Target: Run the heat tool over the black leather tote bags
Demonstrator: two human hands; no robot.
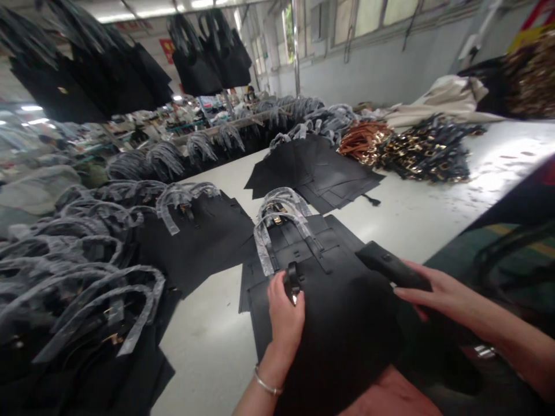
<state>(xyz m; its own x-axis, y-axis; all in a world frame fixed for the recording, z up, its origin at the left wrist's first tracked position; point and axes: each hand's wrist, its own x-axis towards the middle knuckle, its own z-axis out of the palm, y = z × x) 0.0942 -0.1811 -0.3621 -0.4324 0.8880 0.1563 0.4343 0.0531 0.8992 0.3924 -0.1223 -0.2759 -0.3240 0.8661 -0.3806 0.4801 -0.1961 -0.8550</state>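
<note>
My left hand (286, 312) is closed around a short black strap (293, 277) bent into a loop, with a bit of shiny metal at its lower end. It rests over a black bag panel (329, 306) lying before me. My right hand (437, 292) grips a black oblong piece (388, 263) that looks like leather, thumb on its near side; the other fingers are mostly hidden. Just beyond my left hand, plastic-wrapped bag handles (284, 211) arch up from the stacked panels, with gold-coloured hardware between them.
More black panels with wrapped handles (125, 289) fill the left side. Further panels (312, 173) lie fanned out ahead on the white table (208, 341). Brown straps (364, 140) and black straps with gold hardware (427, 150) are heaped behind. Black bags (199, 63) hang overhead.
</note>
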